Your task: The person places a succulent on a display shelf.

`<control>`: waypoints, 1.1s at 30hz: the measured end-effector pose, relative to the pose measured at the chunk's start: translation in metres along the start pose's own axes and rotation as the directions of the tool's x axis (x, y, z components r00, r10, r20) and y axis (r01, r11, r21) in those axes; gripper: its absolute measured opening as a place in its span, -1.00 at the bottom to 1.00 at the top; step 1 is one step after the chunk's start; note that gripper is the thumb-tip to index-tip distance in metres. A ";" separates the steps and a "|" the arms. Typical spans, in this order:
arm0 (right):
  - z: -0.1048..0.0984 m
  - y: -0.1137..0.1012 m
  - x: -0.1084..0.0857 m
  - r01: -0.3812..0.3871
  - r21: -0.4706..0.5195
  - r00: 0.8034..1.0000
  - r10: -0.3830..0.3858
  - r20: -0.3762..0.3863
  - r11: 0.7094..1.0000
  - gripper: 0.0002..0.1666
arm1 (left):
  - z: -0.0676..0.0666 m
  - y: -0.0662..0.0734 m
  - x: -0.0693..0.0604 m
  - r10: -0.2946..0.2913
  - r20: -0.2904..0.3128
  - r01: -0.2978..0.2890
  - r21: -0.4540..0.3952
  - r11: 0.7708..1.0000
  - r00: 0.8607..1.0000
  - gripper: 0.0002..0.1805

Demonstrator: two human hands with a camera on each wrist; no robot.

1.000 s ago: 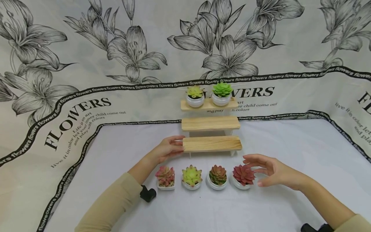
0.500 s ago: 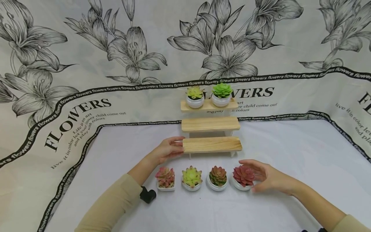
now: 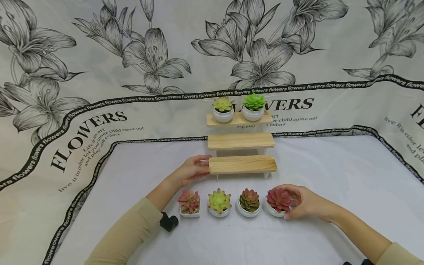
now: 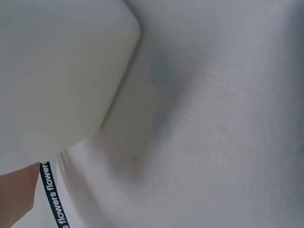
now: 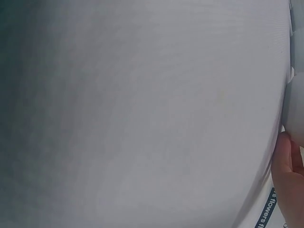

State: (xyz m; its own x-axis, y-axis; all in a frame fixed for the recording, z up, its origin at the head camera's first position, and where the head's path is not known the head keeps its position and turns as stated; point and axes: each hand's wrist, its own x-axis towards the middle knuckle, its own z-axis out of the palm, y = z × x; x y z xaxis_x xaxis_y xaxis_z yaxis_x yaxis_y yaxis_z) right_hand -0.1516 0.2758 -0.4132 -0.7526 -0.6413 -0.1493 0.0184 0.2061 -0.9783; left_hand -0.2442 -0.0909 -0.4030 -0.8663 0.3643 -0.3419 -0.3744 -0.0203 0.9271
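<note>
My left hand (image 3: pixel 190 171) grips the left end of the lowest wooden step (image 3: pixel 243 164) of a three-tier stand. On the white cloth in front, my right hand (image 3: pixel 308 203) holds the dark red succulent (image 3: pixel 279 200) at the right end of a row, thumb and fingers round its white pot. To its left stand a red-green succulent (image 3: pixel 249 200), a yellow-green one (image 3: pixel 219 201) and a pink one in a square pot (image 3: pixel 189 202). In the right wrist view, my thumb touches a white pot (image 5: pixel 295 109).
Two potted succulents, one yellow (image 3: pixel 223 109) and one bright green (image 3: pixel 254 107), stand on the top step. The middle step (image 3: pixel 240 141) is bare. A flower-printed cloth (image 3: pixel 179 114) hangs behind the stand.
My right hand has moved left and slightly down, from beside the dark red succulent onto its pot, and its fingers have closed in. My left hand has stayed at the step.
</note>
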 end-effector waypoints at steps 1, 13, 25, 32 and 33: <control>0.000 0.000 0.000 -0.001 0.002 1.000 0.001 -0.001 1.000 -0.19 | 0.000 0.000 0.000 0.000 0.001 0.000 0.000 1.000 1.000 -0.42; -0.002 0.003 0.000 0.009 0.031 1.000 -0.009 0.012 0.999 -0.20 | -0.001 0.000 0.001 0.007 0.025 -0.006 -0.038 0.999 1.000 -0.40; -0.002 0.003 0.002 0.019 0.050 1.000 -0.018 -0.005 0.999 -0.24 | -0.001 -0.001 0.001 0.007 0.029 -0.006 -0.049 0.999 1.000 -0.40; 0.000 -0.001 0.002 0.014 0.057 1.000 -0.014 -0.009 0.998 -0.25 | -0.001 -0.001 0.002 0.001 0.021 0.000 -0.042 0.999 1.000 -0.41; 0.000 -0.001 0.002 0.011 0.049 1.000 -0.010 -0.011 0.999 -0.24 | -0.001 0.000 0.001 0.000 0.022 0.001 -0.044 0.999 1.000 -0.41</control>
State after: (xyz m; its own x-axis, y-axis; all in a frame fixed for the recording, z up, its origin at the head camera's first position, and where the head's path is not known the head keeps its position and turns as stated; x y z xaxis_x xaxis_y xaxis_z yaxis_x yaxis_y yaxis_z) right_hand -0.1534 0.2743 -0.4129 -0.7603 -0.6349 -0.1375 0.0425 0.1626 -0.9858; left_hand -0.2458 -0.0913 -0.4038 -0.8588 0.3847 -0.3383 -0.3892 -0.0607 0.9192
